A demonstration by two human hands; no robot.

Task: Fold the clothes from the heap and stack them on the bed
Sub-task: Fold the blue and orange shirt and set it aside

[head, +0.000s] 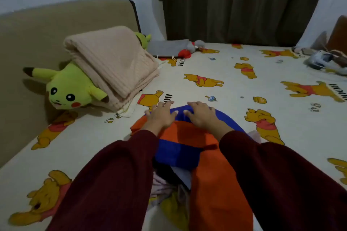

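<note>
- The left hand [161, 115] lies palm down with fingers spread and straight, pressing on the far edge of an orange and blue garment [185, 137]; it grips nothing.
- The right hand [201, 114] lies just beside it, also palm down. Its fingertips bend slightly into the blue cloth at the far edge, and it is hard to tell whether they pinch a fold or only press.
- Both hands sit close together at the far end, probably to flatten the cloth and hold that edge square for a fold.
- Dark red sleeves [105, 184] reach in from the bottom of the view.
- The garment lies spread on the bed [234, 118], in the middle, directly in front of the person. Its long axis runs from the person straight away toward the far side of the bed, with a rounded blue end farthest out.
- Its near end drapes over a small heap of other clothes [169, 185], dark and pale, next to the person.
- To the left, well apart, a folded beige blanket [112, 62] rests on a yellow plush toy [69, 90] against the headboard.
</note>
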